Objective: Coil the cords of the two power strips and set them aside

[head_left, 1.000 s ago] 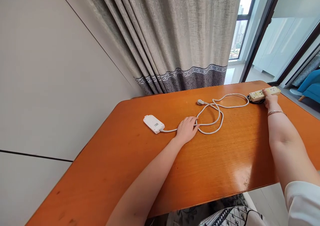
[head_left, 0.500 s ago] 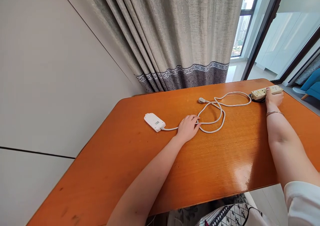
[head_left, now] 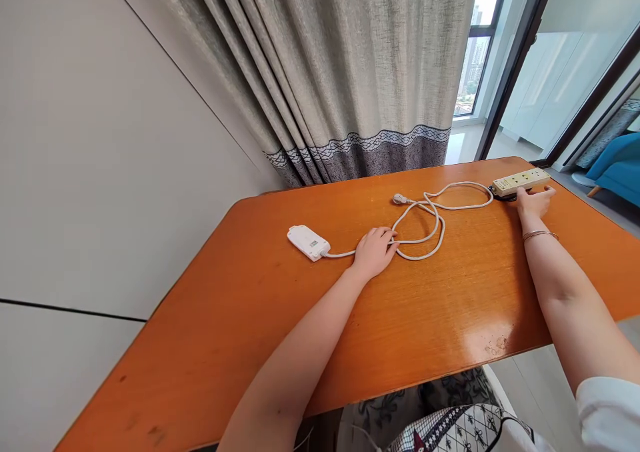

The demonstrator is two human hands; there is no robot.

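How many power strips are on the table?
2. A white power strip lies left of the left hand; a beige power strip sits at the far right edge by the right hand.

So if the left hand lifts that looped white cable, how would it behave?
The thin white cable lies in loose crossing loops on the glossy orange wooden table, so it is probably floppy and would sag. The left hand rests on it near the flat white box, which would likely drag along. The loops may tangle.

Left hand (head_left: pixel 373 252) flat on white cord (head_left: pixel 425 229) (looped)
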